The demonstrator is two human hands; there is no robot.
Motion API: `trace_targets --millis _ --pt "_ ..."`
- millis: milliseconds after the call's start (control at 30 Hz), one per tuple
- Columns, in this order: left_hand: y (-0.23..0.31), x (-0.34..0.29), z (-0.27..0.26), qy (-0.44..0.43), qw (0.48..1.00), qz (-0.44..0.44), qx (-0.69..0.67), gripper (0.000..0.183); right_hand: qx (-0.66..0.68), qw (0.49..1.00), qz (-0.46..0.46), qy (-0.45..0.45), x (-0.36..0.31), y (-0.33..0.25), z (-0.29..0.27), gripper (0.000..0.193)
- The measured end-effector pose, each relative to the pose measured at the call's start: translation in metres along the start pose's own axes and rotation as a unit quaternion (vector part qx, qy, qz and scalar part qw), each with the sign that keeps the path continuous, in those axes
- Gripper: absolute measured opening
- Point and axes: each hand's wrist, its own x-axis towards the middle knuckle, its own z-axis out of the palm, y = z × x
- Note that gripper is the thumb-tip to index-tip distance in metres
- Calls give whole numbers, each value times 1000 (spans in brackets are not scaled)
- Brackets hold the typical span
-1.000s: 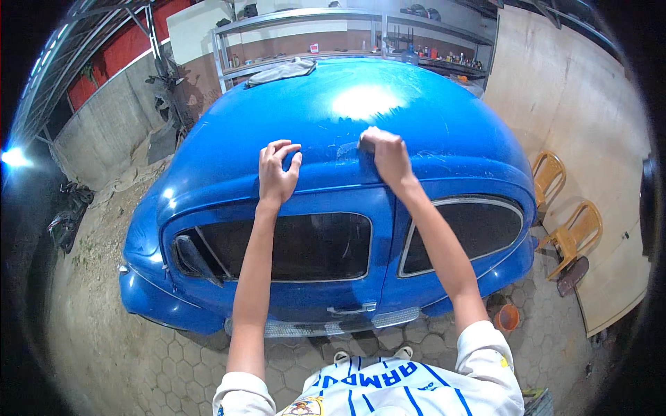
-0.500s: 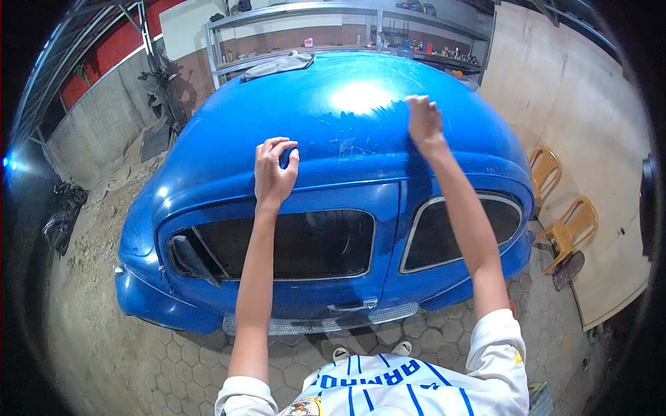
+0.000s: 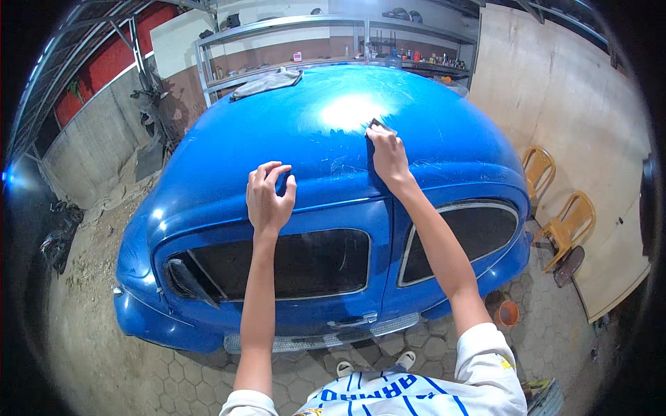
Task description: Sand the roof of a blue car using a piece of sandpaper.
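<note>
A blue rounded car [image 3: 277, 125] stands before me, its roof shiny, with pale scratch-like marks and a bright light reflection. On the roof, my right hand [image 3: 390, 154] is closed around a small dark flat piece [image 3: 377, 123]; its edge shows beyond the fingers, and I cannot tell its material. My left hand [image 3: 269, 197] is over the near roof edge above the side window [image 3: 326, 263]. Its fingers are curved and apart from the thumb, with nothing visible between them. A grey cloth [image 3: 268, 84] lies crumpled on the far left of the roof.
Behind the car runs a metal shelf [image 3: 284, 25] with bottles and small items. Two yellow plastic chairs [image 3: 570, 225] stand by a wooden panel [image 3: 555, 104] at right. An orange bucket [image 3: 508, 313] sits on the paving [image 3: 548, 340] near the car's rear.
My right hand has moved left and nearer to me across the roof, and the dark piece now shows at its fingers. My left hand keeps its place and curved shape. The view has shifted slightly.
</note>
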Motion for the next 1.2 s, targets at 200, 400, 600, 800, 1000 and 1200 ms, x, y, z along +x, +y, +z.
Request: trace_targets --millis 200,400,600,800,1000,1200 --pt "-4 -2 -5 -3 1000 -10 10 22 22 992 -102 69 -43 -31 9 25" --pt "4 0 -4 -13 999 -10 45 27 25 997 -71 22 -21 -21 15 28" --pt "5 -2 -1 -28 999 -16 38 32 69 988 -118 78 -15 -14 30 30" --pt "-8 3 13 -149 976 36 153 57 75 988 -117 66 -43 -33 23 32" --pt "-4 21 35 -166 972 47 158 62 12 992 16 -127 21 -36 10 29" --pt "-9 24 36 -159 972 56 163 60 106 982 -140 63 -73 -55 23 33"
